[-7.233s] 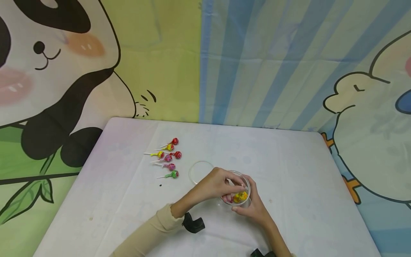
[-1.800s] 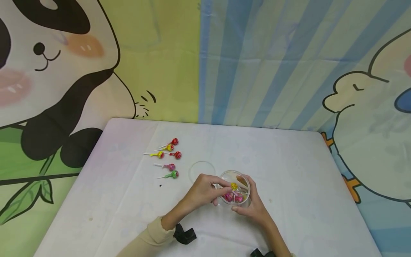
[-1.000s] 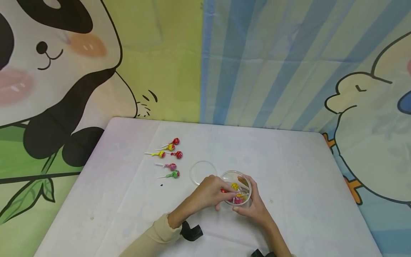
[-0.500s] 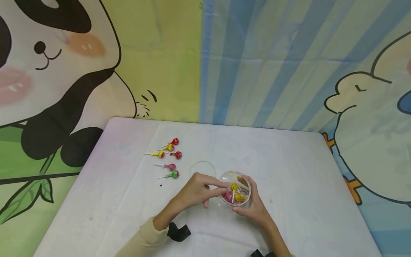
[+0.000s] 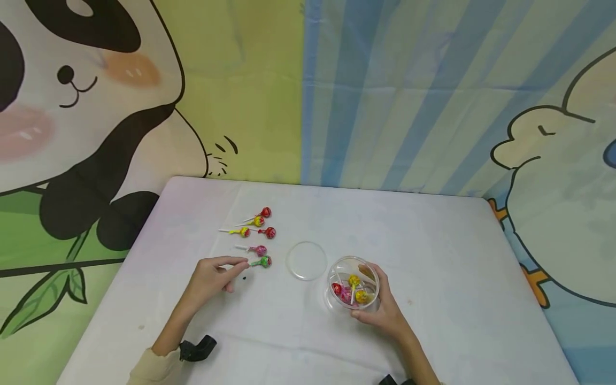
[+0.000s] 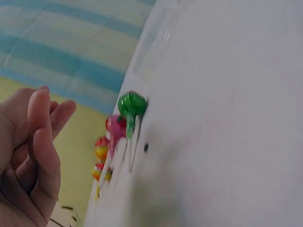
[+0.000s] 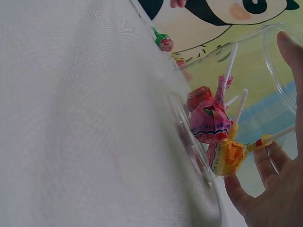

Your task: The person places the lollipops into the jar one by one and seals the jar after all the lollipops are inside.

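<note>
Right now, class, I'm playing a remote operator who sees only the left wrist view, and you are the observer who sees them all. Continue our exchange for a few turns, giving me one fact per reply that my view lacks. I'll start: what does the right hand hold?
Observer: The right hand holds a clear cup.
Operator: Which colours of lollipop can you see in it?
Observer: A red lollipop, a pink lollipop and two yellow lollipops.
Operator: In my view the lollipops on the table overlap. How many lie there, counting the green lollipop?
Observer: Six, seen from the head camera.
</note>
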The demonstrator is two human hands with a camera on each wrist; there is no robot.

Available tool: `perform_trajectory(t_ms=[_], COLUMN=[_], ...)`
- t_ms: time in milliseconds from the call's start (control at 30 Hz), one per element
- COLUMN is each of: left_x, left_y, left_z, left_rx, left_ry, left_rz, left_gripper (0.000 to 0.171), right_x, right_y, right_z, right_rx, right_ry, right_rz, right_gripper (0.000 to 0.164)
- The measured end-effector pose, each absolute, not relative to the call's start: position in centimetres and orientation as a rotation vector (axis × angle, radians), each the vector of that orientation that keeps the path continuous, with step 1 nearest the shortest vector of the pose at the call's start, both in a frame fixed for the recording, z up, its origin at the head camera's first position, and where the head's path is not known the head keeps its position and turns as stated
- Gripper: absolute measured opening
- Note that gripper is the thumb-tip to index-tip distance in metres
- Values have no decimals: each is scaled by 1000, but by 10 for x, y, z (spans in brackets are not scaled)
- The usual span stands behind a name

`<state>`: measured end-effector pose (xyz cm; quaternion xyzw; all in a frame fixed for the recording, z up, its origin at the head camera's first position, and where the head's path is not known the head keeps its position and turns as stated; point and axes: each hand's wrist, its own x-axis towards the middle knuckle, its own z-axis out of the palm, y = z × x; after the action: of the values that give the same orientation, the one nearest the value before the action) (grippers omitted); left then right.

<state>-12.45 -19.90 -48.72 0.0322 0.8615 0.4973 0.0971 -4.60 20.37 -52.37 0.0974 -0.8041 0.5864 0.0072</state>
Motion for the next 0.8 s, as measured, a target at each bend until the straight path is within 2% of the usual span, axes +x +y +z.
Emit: perform_trajectory(t_ms=[300,800], left_x=[-131,-180], left_y=[-233,-225], left_z=[-512,-523], left_rx=[-175,-141], left_ry=[2577,2402], left_rz=[1393,1443], left_gripper=[48,52], right_x=[-44,-46], right_y=[209,207], right_z=[-522,-526], right_rx=[240,333], right_ry=[-2538,-2487], right_rz=[1817,1841], right_gripper=[108,108])
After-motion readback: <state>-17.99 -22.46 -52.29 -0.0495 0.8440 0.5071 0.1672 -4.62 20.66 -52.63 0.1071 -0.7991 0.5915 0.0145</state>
